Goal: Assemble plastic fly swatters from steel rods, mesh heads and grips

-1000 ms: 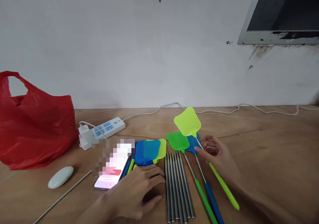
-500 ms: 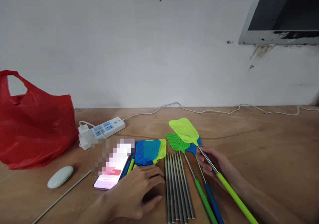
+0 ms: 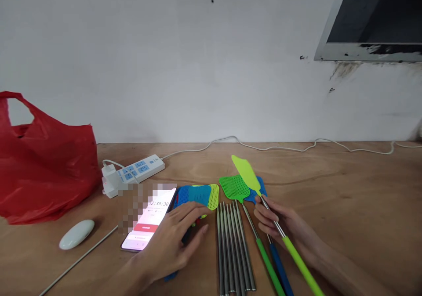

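My right hand [image 3: 286, 225] is closed around the metal shaft of a yellow-green fly swatter [image 3: 245, 173], its head tilted edge-on and its handle running toward me. Under it lie a green fly swatter [image 3: 234, 187] and a blue fly swatter [image 3: 278, 265], side by side. Over a pile of swatter heads, blue [image 3: 199, 196] and yellow-green [image 3: 214, 195], is my left hand [image 3: 174, 243], fingers stretched and thumb apart. It hides most of their handles; whether it touches them I cannot tell. Several metal rods [image 3: 232, 252] lie in a row between my hands.
A lit phone [image 3: 148, 223] lies left of my left hand. Farther left are a white oval object [image 3: 77, 234], a cable [image 3: 82, 256] and a red plastic bag [image 3: 49, 168]. A power strip [image 3: 141, 169] with a plugged-in adapter sits behind, its cord along the wall.
My right hand has turned the yellow-green swatter, so its head shows narrower. My left hand has shifted slightly left and its fingers and thumb have changed position over the pile.
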The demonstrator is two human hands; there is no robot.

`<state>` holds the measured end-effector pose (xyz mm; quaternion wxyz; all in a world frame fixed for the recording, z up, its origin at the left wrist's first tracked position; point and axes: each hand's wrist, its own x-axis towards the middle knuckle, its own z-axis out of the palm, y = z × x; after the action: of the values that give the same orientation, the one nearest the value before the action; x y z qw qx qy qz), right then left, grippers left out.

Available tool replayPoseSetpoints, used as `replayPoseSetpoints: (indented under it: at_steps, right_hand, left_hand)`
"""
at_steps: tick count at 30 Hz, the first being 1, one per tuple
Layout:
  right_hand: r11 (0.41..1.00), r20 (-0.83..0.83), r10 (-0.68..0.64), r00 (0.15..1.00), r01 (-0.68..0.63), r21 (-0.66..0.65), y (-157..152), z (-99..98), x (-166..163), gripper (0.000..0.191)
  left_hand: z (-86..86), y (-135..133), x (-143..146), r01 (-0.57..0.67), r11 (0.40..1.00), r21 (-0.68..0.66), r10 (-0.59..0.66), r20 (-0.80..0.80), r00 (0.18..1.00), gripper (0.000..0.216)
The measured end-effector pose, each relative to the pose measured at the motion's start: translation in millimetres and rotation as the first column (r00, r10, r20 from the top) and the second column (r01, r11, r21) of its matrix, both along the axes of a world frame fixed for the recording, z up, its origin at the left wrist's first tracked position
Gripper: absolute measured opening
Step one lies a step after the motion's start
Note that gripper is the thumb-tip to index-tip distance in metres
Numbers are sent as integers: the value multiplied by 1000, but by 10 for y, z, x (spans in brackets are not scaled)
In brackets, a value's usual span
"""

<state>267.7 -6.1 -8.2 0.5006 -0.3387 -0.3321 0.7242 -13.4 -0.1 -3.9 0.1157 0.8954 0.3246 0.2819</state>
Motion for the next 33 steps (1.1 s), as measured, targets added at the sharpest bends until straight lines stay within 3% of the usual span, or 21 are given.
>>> replayPoseSetpoints:
  at_steps: [3, 6, 10, 16, 22, 27, 30, 33]
  right_hand:
    - [971, -93, 237, 967, -238, -3, 20, -55, 6, 32]
    - [869, -77, 488, 870, -492, -57, 16, -94, 32, 35]
    - [783, -10, 615, 789, -612, -114, -52, -75, 29, 39]
    - [807, 206, 589, 781, -579, -114, -146, -40, -8, 35]
    - [831, 320, 537, 781, -555, -40, -151, -52, -29, 45]
    - [868, 492, 411, 768, -495, 47, -125, -65, -19, 52]
    - [890, 548, 346, 762, -451, 66, -113, -76, -4, 54]
    - [890, 496, 374, 783, -454, 45, -98, -88, 19, 53]
  left_hand:
    - [-14, 20, -7, -116, 993, 29, 114, 64, 991, 35]
    - [-25, 29, -8, -189, 982, 20, 186, 115, 976, 47]
    - [-29, 43, -2, -186, 982, -33, 188, 125, 974, 53]
    - [-67, 94, 5, -54, 999, -4, 54, 88, 995, 13]
    - [-70, 75, -7, -131, 990, -48, 134, 82, 988, 19]
    - [-42, 62, 36, -82, 948, -308, 164, 251, 954, 12]
    - [-38, 55, 49, -8, 879, -476, 213, 379, 901, 37]
    - [-19, 46, 17, 74, 839, -538, 202, 434, 878, 41]
